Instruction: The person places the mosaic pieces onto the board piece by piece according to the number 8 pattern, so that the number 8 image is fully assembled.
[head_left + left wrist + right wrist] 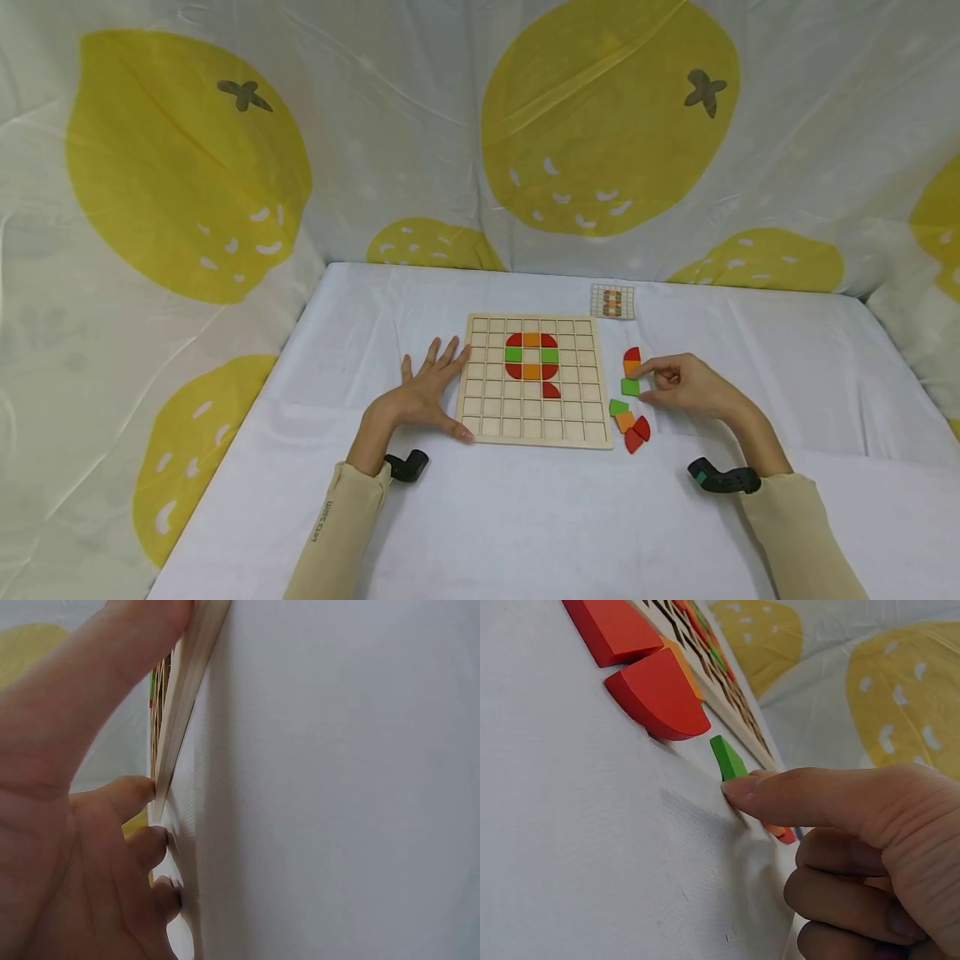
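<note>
A wooden grid board (495,417) lies flat on the table. Set in its cells is a ring of red, orange and green tiles, with one red quarter-circle tile (551,390) below the ring's right side. My left hand (420,400) has its fingers spread along the board's left edge, the thumb at the near left corner. To the right of the board, my right hand (693,385) pinches a green square tile (630,387) between index finger and thumb. The right wrist view shows the thumb against this tile's side, close over the cloth.
Beyond the green tile lie a red quarter-circle (632,354) and an orange tile (632,367). Nearer are another green tile (618,407), an orange square (625,422) and two red quarter-circles (633,440). A small pattern card (612,302) rests behind the board's far right corner.
</note>
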A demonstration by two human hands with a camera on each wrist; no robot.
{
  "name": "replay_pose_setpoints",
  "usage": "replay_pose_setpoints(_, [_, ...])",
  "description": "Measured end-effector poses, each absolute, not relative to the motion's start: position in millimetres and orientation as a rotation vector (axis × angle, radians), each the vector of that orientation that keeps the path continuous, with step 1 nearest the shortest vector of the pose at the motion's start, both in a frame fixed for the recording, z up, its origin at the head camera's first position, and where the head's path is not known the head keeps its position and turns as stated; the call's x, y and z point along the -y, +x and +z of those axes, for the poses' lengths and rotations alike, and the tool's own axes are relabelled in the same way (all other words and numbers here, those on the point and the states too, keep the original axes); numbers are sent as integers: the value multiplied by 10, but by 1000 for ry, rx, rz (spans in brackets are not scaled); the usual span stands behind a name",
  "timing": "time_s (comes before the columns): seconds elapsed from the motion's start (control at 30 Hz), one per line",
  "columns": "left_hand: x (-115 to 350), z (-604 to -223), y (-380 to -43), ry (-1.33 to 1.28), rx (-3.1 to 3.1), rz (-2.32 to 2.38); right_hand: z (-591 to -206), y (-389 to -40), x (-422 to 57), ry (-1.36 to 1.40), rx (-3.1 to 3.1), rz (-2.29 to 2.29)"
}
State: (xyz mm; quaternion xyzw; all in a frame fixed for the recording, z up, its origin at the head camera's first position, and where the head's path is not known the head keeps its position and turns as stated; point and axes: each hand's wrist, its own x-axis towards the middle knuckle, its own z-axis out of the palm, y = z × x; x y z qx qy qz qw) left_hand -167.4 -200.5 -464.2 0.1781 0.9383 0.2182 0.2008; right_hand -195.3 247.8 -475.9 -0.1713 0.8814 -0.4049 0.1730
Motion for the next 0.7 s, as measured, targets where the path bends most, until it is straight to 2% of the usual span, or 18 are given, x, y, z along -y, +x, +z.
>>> replay_pose_setpoints(0.7, [2007,-4659,-1675,503,-2624,624,-4747,-1950,-2317,-401,-2633,-1179])
